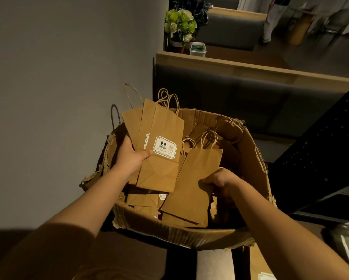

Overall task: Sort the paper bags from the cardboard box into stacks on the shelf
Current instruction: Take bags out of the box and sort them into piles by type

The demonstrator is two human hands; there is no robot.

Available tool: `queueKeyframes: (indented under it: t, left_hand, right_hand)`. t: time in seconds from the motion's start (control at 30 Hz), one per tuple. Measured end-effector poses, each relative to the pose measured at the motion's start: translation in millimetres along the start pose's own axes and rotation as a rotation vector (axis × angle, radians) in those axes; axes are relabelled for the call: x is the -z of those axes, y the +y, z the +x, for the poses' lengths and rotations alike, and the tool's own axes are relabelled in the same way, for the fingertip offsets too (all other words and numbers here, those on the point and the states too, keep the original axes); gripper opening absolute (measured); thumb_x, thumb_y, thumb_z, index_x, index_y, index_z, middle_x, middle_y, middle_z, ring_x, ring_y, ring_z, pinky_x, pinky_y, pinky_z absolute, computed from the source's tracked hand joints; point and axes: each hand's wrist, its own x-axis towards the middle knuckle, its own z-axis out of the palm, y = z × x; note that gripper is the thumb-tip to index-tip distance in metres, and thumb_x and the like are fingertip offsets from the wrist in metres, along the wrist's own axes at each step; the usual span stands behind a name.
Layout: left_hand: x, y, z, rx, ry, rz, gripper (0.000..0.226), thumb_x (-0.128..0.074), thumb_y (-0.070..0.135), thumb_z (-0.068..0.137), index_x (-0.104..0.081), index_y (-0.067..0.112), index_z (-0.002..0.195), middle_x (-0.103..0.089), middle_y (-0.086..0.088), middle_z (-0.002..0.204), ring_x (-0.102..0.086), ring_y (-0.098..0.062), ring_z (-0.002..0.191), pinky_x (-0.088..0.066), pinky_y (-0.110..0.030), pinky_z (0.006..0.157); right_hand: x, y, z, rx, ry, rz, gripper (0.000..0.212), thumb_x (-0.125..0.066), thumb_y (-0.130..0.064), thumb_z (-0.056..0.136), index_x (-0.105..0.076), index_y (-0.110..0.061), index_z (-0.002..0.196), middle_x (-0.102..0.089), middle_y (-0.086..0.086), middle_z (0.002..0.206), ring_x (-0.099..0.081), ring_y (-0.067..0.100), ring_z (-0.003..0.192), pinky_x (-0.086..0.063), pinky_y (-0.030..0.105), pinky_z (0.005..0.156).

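Plainly, "9.9" label (165, 147) on bag (161, 158)

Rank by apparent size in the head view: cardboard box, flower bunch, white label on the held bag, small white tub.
1. cardboard box
2. flower bunch
3. white label and small white tub: look alike, and the tub is farther away, so unranked.

Paper bags (161, 146): matt brown kraft paper, creased, twisted paper-cord handles; top one bears smooth white printed label (165, 147). Cardboard box (248, 150): rough corrugated board, edges torn, frayed. Ledge (250, 66) behind: smooth pale wood. Wall (58, 57): matt, plain grey.
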Motion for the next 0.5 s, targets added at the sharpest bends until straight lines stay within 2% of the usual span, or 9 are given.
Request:
queueKeyframes:
  t: [0.07,0.13,0.23,0.37,0.5]
  left_hand:
    - [-0.7,2.0,-0.9,-0.001,0.021,0.012,0.067,-0.077,0.006,0.079,-0.043,0.024,0.134,-0.06,0.005,0.12,-0.057,-0.019,0.113,-0.045,-0.045,0.1]
    - [-1.4,2.8,-1.2,-0.009,0.041,0.039,0.066,-0.074,0.007,0.082,-0.041,0.021,0.137,-0.058,0.001,0.125,-0.055,-0.02,0.117,-0.044,-0.046,0.103]
    - [-2.2,4.8,-0.3,-0.025,0.084,0.064,0.068,-0.073,0.009,0.083,-0.038,0.019,0.141,-0.055,-0.003,0.134,-0.052,-0.022,0.123,-0.041,-0.047,0.107]
    - [-2.3,8.6,0.2,-0.033,0.108,0.062,0.067,-0.071,0.009,0.085,-0.037,0.019,0.142,-0.054,-0.003,0.136,-0.05,-0.023,0.126,-0.039,-0.046,0.107]
    - [-4.8,13.2,-2.2,-0.065,0.116,0.123,0.059,-0.068,0.009,0.088,-0.04,0.016,0.14,-0.055,-0.004,0.135,-0.051,-0.024,0.125,-0.04,-0.038,0.101]
  right_hand:
    - [6.4,-5.2,-6.9,0.053,0.05,-0.122,0.03,-0.066,0.003,0.084,-0.058,-0.004,0.112,-0.059,0.015,0.112,-0.056,0.029,0.1,-0.05,0.033,0.068]
    - [14.2,-11.0,-11.4,0.076,0.07,-0.169,0.029,-0.063,0.004,0.086,-0.061,-0.007,0.112,-0.059,0.013,0.112,-0.056,0.028,0.099,-0.049,0.036,0.077]
    - [23.3,-19.5,-18.5,0.11,0.086,-0.221,0.017,-0.058,0.002,0.089,-0.062,-0.015,0.092,-0.063,0.01,0.106,-0.06,0.026,0.101,-0.05,0.041,0.091]
    - [30.8,-25.3,-25.0,0.27,0.181,-0.472,0.007,-0.058,-0.012,0.093,-0.062,-0.018,0.092,-0.065,0.005,0.095,-0.063,0.02,0.09,-0.053,0.036,0.085]
    - [34.6,-26.7,-30.0,0.439,0.232,-0.646,0.009,-0.053,-0.013,0.096,-0.058,-0.018,0.101,-0.063,0.001,0.092,-0.062,0.017,0.084,-0.053,0.031,0.075]
